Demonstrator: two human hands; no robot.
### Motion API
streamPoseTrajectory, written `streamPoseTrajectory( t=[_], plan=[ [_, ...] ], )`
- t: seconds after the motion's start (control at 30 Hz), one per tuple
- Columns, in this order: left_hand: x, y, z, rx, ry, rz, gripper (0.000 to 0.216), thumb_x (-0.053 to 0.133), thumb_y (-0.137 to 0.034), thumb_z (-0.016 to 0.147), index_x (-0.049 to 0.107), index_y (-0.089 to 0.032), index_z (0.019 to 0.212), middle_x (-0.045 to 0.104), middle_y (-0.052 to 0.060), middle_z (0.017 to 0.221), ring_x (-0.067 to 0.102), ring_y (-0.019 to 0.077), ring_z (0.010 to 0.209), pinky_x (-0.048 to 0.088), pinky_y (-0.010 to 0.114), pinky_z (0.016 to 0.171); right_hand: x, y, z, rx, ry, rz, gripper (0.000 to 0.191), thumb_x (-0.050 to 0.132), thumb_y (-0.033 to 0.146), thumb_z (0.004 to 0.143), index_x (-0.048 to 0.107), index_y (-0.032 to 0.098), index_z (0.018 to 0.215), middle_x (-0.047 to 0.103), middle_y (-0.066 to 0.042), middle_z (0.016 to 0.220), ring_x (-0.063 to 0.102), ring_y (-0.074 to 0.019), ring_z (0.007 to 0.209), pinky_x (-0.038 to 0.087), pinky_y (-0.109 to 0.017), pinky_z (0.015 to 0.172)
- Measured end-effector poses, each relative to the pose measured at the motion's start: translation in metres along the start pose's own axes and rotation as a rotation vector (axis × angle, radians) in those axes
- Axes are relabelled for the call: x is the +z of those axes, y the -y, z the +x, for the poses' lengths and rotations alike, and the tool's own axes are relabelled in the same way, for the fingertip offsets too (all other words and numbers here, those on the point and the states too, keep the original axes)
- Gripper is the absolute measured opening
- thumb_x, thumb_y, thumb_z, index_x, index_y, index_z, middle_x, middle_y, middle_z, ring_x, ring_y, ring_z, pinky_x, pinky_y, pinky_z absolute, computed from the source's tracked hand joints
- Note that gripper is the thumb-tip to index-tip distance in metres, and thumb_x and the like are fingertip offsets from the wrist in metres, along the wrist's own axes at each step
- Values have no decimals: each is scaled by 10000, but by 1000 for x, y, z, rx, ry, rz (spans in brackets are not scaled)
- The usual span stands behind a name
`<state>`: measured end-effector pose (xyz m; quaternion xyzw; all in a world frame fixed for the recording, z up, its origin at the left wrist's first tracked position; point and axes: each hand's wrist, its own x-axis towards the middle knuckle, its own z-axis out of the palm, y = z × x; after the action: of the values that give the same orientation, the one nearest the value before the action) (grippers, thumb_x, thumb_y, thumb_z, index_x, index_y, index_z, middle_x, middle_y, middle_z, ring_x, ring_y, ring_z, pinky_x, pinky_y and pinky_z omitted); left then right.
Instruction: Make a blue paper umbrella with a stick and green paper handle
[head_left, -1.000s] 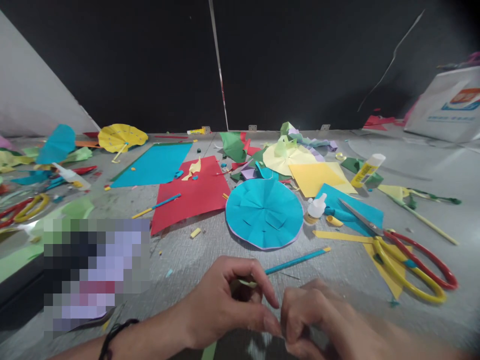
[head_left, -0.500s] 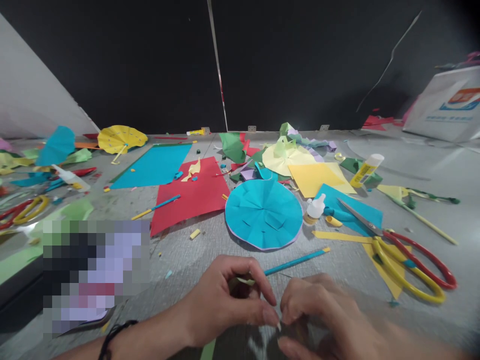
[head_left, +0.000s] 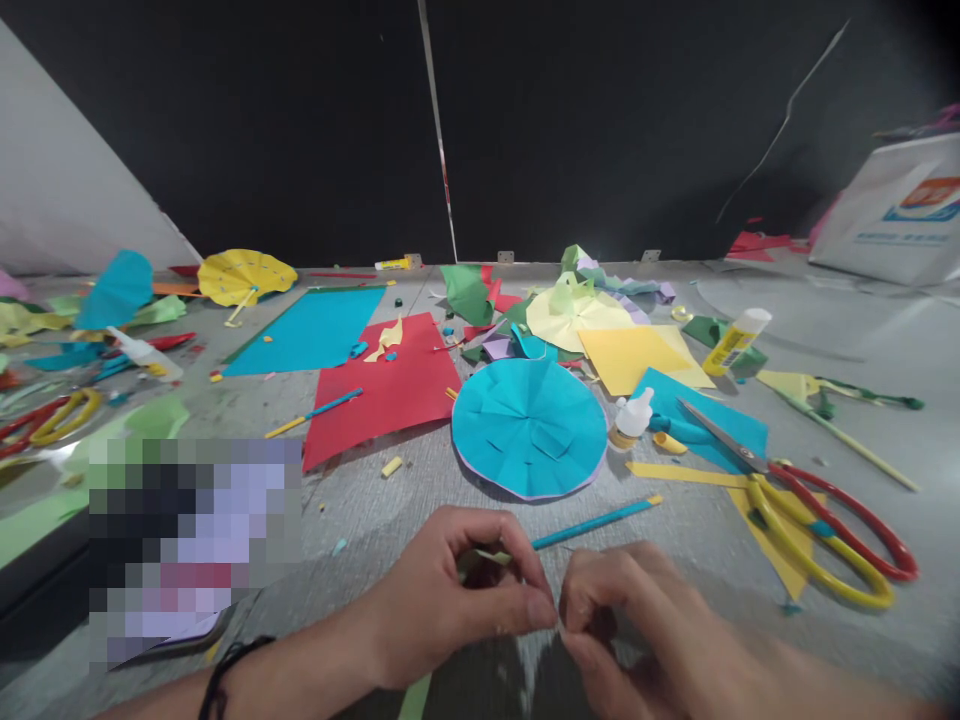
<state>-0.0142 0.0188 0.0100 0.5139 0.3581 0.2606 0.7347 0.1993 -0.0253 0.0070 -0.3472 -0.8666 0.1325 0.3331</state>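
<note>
My left hand [head_left: 480, 585] is closed in a pinch, thumb against index finger, at the front of the table. A bit of pale green paper shows inside the curl of its fingers; whether it is held is unclear. My right hand [head_left: 637, 620] is pinched too, its fingertips almost meeting the left ones. Whatever is between the fingertips is too small to make out. Just beyond lies a thin blue paper stick [head_left: 596, 523] with a yellow tip. Behind it sits a pleated blue paper disc [head_left: 525, 425] with a purple rim. A light green strip [head_left: 415, 697] shows below my left wrist.
Right of the disc stand a small white-capped glue bottle [head_left: 631, 420] and open red-and-yellow scissors [head_left: 825, 530]. A glue stick [head_left: 737, 340] is farther back. Red paper [head_left: 382, 390], blue paper [head_left: 307, 330] and a yellow paper umbrella [head_left: 244, 277] lie left. A pixelated area covers the left front.
My right hand has shifted slightly, its thumb and fingertips coming closer together beside the left fingertips. My left hand stays nearly in place, still pinched. The things on the table have not moved.
</note>
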Motion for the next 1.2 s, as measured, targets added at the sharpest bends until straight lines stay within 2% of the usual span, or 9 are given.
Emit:
streamPoseTrajectory(
  t=[0.1, 0.27, 0.47, 0.6, 0.83, 1.2],
  plan=[
    [-1, 0, 1, 2, -11, -3, 300, 939, -287, 650, 672, -155, 689, 503, -78, 515, 349, 51, 469, 261, 176, 461, 2, -2, -3, 12, -37, 2, 146, 506, 137, 925, 454, 273, 933, 662, 74, 655, 616, -99, 554, 513, -163, 543],
    [-4, 1, 3, 18, -75, 40, 311, 902, -332, 699, 637, -169, 713, 447, -96, 512, 320, 58, 466, 245, 183, 456, 3, -4, -4, 23, -20, 32, 167, 526, 125, 886, 455, 270, 930, 647, 69, 673, 607, -92, 565, 505, -156, 554],
    [-1, 2, 2, 64, -179, 281, 244, 844, -303, 750, 656, -148, 747, 514, -52, 625, 412, 95, 592, 309, 209, 550, 9, -1, 4, -35, -100, -32, 52, 502, 215, 1030, 510, 251, 993, 688, 66, 674, 647, -94, 549, 504, -200, 591],
    [4, 4, 1, 82, -237, 374, 194, 775, -294, 796, 652, -151, 748, 502, -50, 628, 413, 106, 605, 328, 217, 563, 20, 0, 4, -61, -114, -48, 93, 491, 260, 1072, 545, 233, 1001, 704, 51, 674, 687, -116, 569, 515, -241, 628],
    [9, 13, 0, 116, -254, 422, 167, 739, -290, 835, 657, -156, 780, 569, -24, 660, 487, 119, 609, 365, 214, 557, 31, -2, 3, -49, -72, -61, 100, 488, 172, 1041, 579, 213, 1029, 771, 4, 781, 734, -165, 617, 509, -285, 606],
    [5, 14, -3, 141, -228, 512, 247, 634, -378, 924, 653, -163, 804, 522, -25, 650, 415, 117, 589, 325, 230, 537, 26, -4, 0, 66, -129, -100, 135, 495, 130, 929, 586, 224, 898, 679, 42, 591, 636, -128, 497, 440, -237, 526]
  ],
)
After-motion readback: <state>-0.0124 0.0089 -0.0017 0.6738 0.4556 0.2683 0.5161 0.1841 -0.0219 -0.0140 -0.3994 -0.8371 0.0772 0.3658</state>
